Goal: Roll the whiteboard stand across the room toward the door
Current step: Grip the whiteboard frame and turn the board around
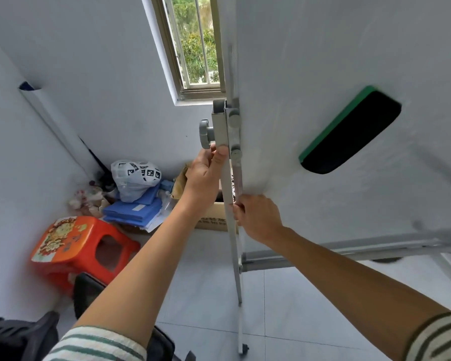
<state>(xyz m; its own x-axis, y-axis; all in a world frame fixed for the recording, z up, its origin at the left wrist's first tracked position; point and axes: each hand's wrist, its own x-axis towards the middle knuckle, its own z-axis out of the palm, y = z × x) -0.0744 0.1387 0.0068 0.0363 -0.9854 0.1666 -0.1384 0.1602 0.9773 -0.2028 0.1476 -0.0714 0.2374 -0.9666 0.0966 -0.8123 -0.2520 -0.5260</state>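
The whiteboard stand fills the right half of the view: a white board [336,61] on a grey metal upright post [220,126] with a grey knob [205,133] on its left side. My left hand [203,175] grips the post just below the knob. My right hand [258,220] holds the post and board edge lower down. A green and black eraser [349,131] sticks to the board face. A small caster [244,349] at the foot of the stand rests on the tiled floor. No door is in view.
An orange plastic stool [76,246] stands at left. In the corner lie a white plastic bag [133,178], blue folders [136,209] and a cardboard box [214,217]. A window [193,43] is behind. Dark objects [24,337] sit at the bottom left. Pale tiled floor [206,295] lies under the stand.
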